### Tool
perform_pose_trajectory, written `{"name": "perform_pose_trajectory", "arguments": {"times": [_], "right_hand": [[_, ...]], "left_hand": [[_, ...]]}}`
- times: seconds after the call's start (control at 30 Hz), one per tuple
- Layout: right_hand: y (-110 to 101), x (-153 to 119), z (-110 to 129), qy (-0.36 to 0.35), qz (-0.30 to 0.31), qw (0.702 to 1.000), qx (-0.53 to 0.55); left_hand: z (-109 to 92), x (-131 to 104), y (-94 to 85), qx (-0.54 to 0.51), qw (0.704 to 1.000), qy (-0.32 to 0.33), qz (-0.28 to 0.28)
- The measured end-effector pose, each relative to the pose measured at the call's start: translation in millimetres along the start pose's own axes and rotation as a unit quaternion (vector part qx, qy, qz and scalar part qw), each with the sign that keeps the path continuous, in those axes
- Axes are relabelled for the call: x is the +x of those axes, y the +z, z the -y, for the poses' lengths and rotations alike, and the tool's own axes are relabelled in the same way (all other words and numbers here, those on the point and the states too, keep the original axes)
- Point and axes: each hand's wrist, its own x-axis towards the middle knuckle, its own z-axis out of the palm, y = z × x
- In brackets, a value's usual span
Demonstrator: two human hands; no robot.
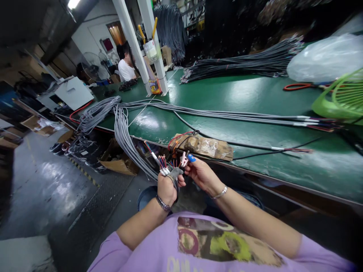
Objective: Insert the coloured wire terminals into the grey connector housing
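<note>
My left hand (167, 187) is closed around a bunch of grey cables (127, 136). Their white-sleeved ends (164, 171) stick up past my fingers, with thin coloured wires (162, 162) fanning out. A grey cover sits on one of the left fingers or the thumb. Just to the right, my right hand (202, 175) pinches a small pale pink clip-like piece (184, 159) close to the wires. Blue wrapping covers a digit of that hand. Behind both hands, a worn wooden block (204, 146) with red and black leads lies at the bench edge.
Long grey cables (215, 113) run across the green bench (227, 92). Farther back lie a dark cable bundle (241, 62), a plastic bag (326, 58) and a green basket (340, 96). White posts (154, 45) rise from the bench. A person (126, 68) sits beyond.
</note>
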Motion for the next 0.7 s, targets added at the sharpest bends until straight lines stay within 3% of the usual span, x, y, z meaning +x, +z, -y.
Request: {"name": "perform_pose_trajectory", "arguments": {"times": [0.07, 0.13, 0.33, 0.53, 0.7], "right_hand": [[-0.4, -0.1, -2.7, -0.066, -0.044, 0.995, -0.060], [-0.6, 0.7, -4.7, -0.089, -0.055, 0.990, -0.094], [3.1, 7.1, -5.5, 0.025, 0.036, 0.999, 0.032], [4.2, 10.5, -8.3, 0.019, 0.048, 0.997, 0.052], [5.9, 11.0, -7.7, 0.014, 0.020, 0.998, 0.060]], "left_hand": [[-0.7, 0.1, -0.8, 0.000, 1.000, -0.001, -0.001], [-0.3, 0.3, -1.3, 0.001, 1.000, -0.002, 0.001], [2.5, 1.9, 0.6, 0.015, 1.000, -0.002, 0.007], [3.9, 3.9, 1.3, 0.034, 0.999, -0.021, 0.001], [7.7, 5.5, -1.1, 0.045, 0.999, -0.027, -0.004]]}}
